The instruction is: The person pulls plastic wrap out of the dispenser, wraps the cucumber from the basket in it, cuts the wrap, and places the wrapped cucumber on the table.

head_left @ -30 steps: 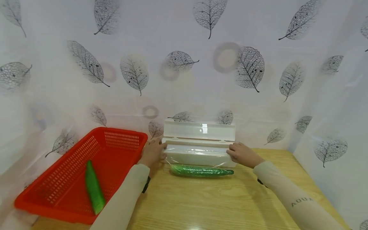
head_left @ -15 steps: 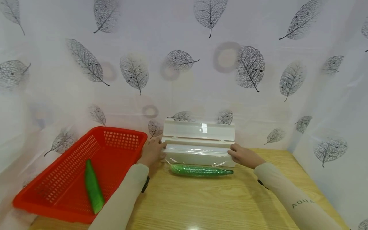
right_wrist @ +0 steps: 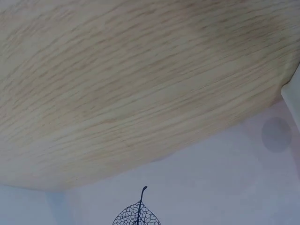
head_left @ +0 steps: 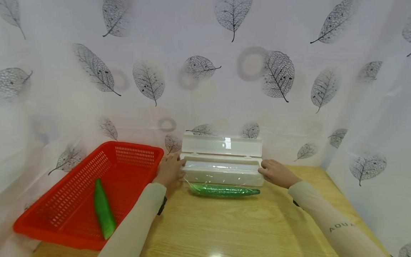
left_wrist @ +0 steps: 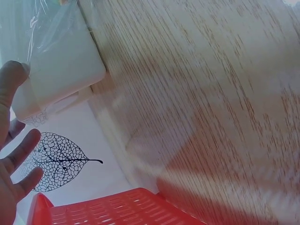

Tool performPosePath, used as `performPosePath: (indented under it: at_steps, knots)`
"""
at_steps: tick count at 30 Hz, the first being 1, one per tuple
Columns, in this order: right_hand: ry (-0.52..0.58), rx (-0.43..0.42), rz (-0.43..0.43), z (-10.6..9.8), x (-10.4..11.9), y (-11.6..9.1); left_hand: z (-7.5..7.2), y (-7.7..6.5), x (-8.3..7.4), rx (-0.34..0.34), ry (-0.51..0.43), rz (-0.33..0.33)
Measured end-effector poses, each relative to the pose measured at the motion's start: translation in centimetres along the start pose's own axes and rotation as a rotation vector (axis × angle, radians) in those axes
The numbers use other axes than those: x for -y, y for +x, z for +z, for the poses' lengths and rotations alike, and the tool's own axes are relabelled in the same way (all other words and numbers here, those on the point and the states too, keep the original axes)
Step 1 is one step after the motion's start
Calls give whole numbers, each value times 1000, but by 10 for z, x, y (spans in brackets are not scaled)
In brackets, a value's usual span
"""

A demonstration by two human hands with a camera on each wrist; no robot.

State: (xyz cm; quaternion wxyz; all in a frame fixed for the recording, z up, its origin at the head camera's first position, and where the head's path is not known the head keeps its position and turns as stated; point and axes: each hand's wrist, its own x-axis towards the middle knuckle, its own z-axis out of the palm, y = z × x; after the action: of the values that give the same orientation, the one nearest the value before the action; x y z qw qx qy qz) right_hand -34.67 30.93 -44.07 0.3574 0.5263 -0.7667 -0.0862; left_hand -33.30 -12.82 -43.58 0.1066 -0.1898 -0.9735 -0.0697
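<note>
A white cling film dispenser (head_left: 221, 177) stands with its lid raised and a roll of film inside. Clear film (head_left: 196, 179) runs from it down over a cucumber (head_left: 224, 191) lying on the table in front. My left hand (head_left: 170, 169) grips the dispenser's left end; in the left wrist view its thumb (left_wrist: 13, 77) presses the film-covered front, other fingers spread behind. At the right end, my right hand (head_left: 277, 173) has curled fingers against the edge of the dispenser; what lies under the fingertips is hidden. The right wrist view shows no hand, only a white corner of the dispenser (right_wrist: 293, 96).
A red plastic basket (head_left: 135, 148) stands at the left, close by my left forearm, with a second cucumber (head_left: 104, 210) in it. The wooden table (head_left: 224, 228) ends at a leaf-patterned curtain (head_left: 218, 96) behind the dispenser and along the right.
My right hand has slid slightly right along the dispenser to its end. The film at that side now hangs looser. The left hand keeps its place.
</note>
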Motion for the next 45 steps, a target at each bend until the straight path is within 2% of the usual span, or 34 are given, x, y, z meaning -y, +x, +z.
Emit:
performPosePath:
  at_steps: [4,8,13,16,20,24,27,29,31,37,42,45]
  knots:
    - [-84,19,-16,-3,0,-3,-1,-1,-1,4,-12,-6]
    - [-116,41,-3,-5,2,-6,3,0,1,-5,-57,-22]
    - [-78,56,65,-8,5,-7,4,3,6,-35,-135,-41]
    - [-52,54,119,-8,7,-5,1,3,9,-51,-173,-31]
    - [-36,29,182,-7,11,-3,-3,3,11,-39,-190,1]
    - [-6,-30,238,-9,26,10,-5,2,10,-30,-200,17]
    - [48,-44,213,-12,50,29,-6,0,9,-19,-219,0]
    - [76,-7,169,-12,69,40,-7,0,8,-16,-224,-3]
    - [92,66,144,-11,85,49,-7,0,8,-16,-225,-9]
    - [72,275,205,-4,109,62,-9,-1,6,-4,-252,-46]
    - [56,324,204,-1,113,65,-8,-5,1,-20,-294,-84]
    - [71,328,205,-4,115,65,-7,-8,0,-44,-287,-84]
